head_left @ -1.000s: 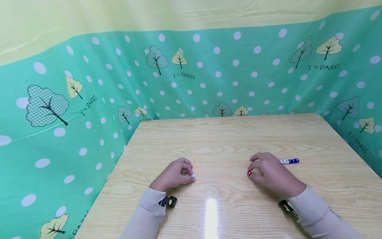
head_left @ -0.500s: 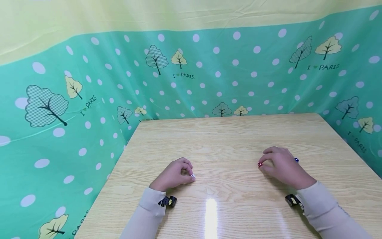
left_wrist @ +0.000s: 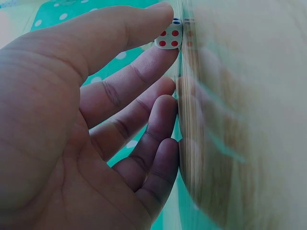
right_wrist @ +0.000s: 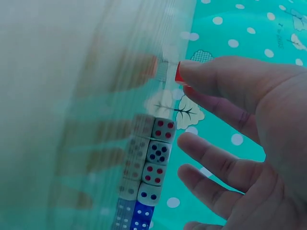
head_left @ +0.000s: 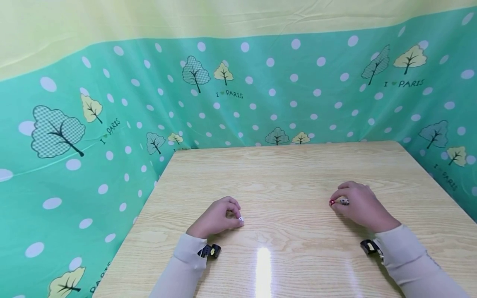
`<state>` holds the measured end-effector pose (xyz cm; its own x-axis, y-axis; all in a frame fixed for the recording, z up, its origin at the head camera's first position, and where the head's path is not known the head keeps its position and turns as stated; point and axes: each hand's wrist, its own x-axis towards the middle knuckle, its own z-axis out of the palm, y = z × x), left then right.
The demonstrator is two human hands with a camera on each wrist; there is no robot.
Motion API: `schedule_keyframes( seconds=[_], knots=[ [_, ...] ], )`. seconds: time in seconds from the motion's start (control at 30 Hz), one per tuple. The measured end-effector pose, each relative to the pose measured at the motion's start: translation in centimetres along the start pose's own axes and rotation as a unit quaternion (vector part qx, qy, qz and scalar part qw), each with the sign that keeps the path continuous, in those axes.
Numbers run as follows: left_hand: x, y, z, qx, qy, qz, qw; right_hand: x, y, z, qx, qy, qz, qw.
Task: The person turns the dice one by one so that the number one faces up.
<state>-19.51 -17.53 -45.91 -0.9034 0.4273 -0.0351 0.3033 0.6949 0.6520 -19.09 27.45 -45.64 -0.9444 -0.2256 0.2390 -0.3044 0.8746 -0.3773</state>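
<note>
My left hand (head_left: 218, 217) pinches a white die (head_left: 241, 219) between thumb and index finger, low at the table surface. In the left wrist view this die (left_wrist: 169, 38) shows four red pips on one side. My right hand (head_left: 361, 205) holds a small red die (head_left: 332, 202) at its fingertips. The right wrist view has the red die (right_wrist: 179, 74) slightly off the table, beyond the end of a row of dice. Several white dice (right_wrist: 153, 173) form that row, followed by a blue die (right_wrist: 142, 216). From the head, the right hand hides most of the row.
The wooden table (head_left: 253, 169) has a pale grain and a bright light reflection near its front. A green dotted curtain (head_left: 294, 91) with tree prints encloses the back and sides. Each wrist wears a black strap device (head_left: 214, 251).
My right hand has moved right and away from me with the red die, to the left end of the row. The left hand and its white die have stayed put.
</note>
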Motion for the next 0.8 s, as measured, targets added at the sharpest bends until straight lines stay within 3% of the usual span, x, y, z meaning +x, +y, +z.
schedule_keyframes(
  seconds=[0.8],
  knots=[
    [0.0,-0.1,0.0,-0.004,0.000,0.003,1.0000,0.3,1.4,-0.4,-0.009,-0.015,0.017,1.000]
  ],
)
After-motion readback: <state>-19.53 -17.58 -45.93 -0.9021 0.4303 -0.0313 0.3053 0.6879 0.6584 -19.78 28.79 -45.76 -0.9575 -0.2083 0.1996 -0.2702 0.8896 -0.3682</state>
